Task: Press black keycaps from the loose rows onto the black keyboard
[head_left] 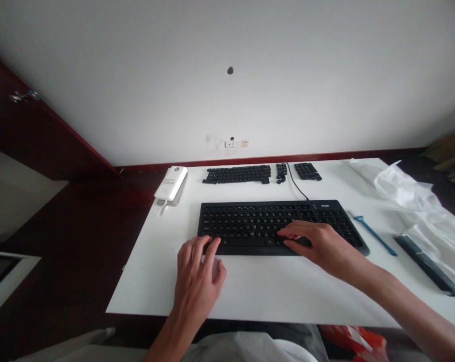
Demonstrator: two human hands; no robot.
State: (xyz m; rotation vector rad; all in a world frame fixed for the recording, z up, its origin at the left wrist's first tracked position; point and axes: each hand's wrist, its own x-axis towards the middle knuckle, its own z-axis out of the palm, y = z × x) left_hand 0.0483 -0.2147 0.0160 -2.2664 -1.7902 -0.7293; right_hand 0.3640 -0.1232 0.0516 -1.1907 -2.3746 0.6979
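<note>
A black keyboard [265, 223] lies across the middle of a white table [273, 291]. My left hand [197, 274] rests at the keyboard's near left corner, fingers stretched out and touching its front edge, holding nothing. My right hand [318, 244] lies flat over the lower right of the main key block, fingers extended leftward onto the keys. Behind the keyboard, several loose black keycaps are laid out in rows [237, 174], with two smaller groups [281, 172] [307, 171] to their right. The keyboard's black cable [296, 185] runs back between them.
A white power bank [170, 183] with a cord sits at the table's far left. A blue thin tool [374, 235] and a black bar [427, 264] lie right of the keyboard. Crumpled white plastic wrap [408, 193] covers the far right. Dark wooden floor lies to the left.
</note>
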